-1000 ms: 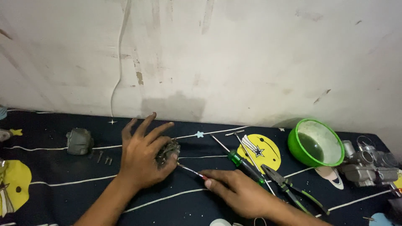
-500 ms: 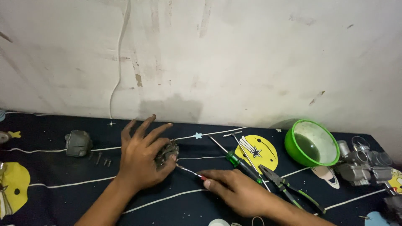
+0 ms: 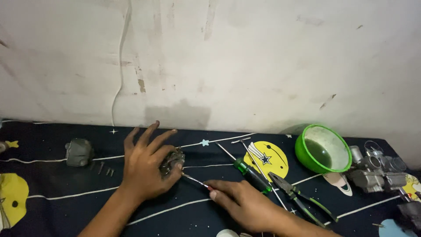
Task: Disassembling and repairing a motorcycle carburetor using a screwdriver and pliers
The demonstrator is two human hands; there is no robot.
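Head view: two hands (image 3: 147, 169) (image 3: 245, 204), one dark metal part (image 3: 172, 160), one green-handled screwdriver (image 3: 252, 175), one pliers (image 3: 302, 199).

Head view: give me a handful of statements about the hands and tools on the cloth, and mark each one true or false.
1. The left hand rests on a small dark metal part. True.
2. The right hand holds the pliers. False: the pliers lie on the cloth beside it; the hand holds a thin screwdriver whose tip points at the metal part.
3. The green bowl stands right of the hands. True.
4. The green-handled screwdriver is in the left hand. False: it lies loose on the cloth.
5. A grey part lies left of the left hand, apart from it. True.
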